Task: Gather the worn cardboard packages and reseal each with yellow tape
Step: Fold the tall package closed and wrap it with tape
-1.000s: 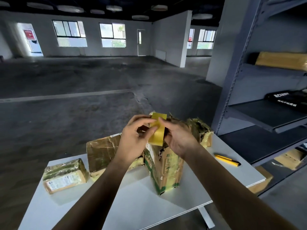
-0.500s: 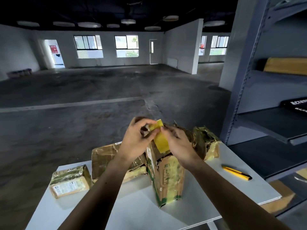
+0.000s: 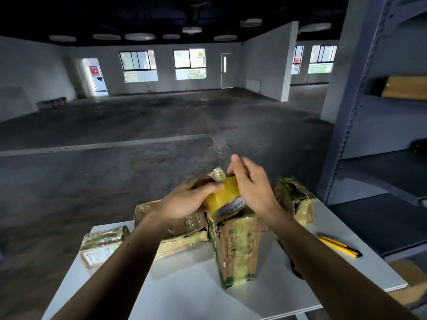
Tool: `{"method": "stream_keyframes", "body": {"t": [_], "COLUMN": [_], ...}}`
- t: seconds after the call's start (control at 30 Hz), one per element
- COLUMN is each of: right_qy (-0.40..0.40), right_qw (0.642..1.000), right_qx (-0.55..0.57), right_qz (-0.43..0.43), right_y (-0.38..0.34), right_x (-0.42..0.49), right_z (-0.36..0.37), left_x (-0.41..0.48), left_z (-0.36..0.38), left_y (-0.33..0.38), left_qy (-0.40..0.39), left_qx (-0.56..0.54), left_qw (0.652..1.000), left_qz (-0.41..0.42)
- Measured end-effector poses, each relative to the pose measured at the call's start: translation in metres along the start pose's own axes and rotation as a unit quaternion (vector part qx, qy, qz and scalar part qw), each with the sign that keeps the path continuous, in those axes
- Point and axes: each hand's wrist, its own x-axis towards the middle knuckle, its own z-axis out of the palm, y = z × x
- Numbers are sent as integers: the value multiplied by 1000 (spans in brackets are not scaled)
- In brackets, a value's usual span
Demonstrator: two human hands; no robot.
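The left hand [image 3: 184, 200] grips a yellow tape roll [image 3: 225, 200] by its side, the right hand [image 3: 251, 188] curls over its top, and an upright box [image 3: 235, 248] stands just below both.

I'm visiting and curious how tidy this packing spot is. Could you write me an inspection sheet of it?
Surface: white table, packages on it.
Job's things: yellow tape roll held over the upright package; small package, flat package, crumpled package around it.
Clutter: yellow tool by the right edge.
Hands: left hand and right hand grip the tape roll, fingers curled.
Cables: nothing seen.
Surroundings: grey shelving at right; large hall, windows.
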Motion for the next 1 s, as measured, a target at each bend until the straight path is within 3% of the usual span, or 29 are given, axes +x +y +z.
{"method": "stream_keyframes", "body": {"t": [0.17,0.4,0.53,0.73,0.87,0.93,1.0], "right_qy": [7,98,41,21,-53,-70,-77], "right_qw": [997,995,989,986,987,987,986], "right_qx": [-73,-19,117,151,143,137,141], "right_qz": [-37,23,79,60,41,33,34], "right_y": [18,10,7,-3,2,3,2], "right_x": [-7,-22,-19,-20,-26,-29,-32], "right_z": [1,18,26,29,28,26,26], "left_x": [12,10,11,7,3,4,6], "left_z": [5,19,19,19,17,12,6], "left_y": [-11,-9,-6,-3,-2,-8,-14], "left_qy": [81,122,113,101,76,103,121], "left_qx": [-223,-248,-255,-241,-297,-213,-54], "left_qw": [970,961,960,964,949,966,979], "left_qz": [-52,0,15,51,76,104,155]}}
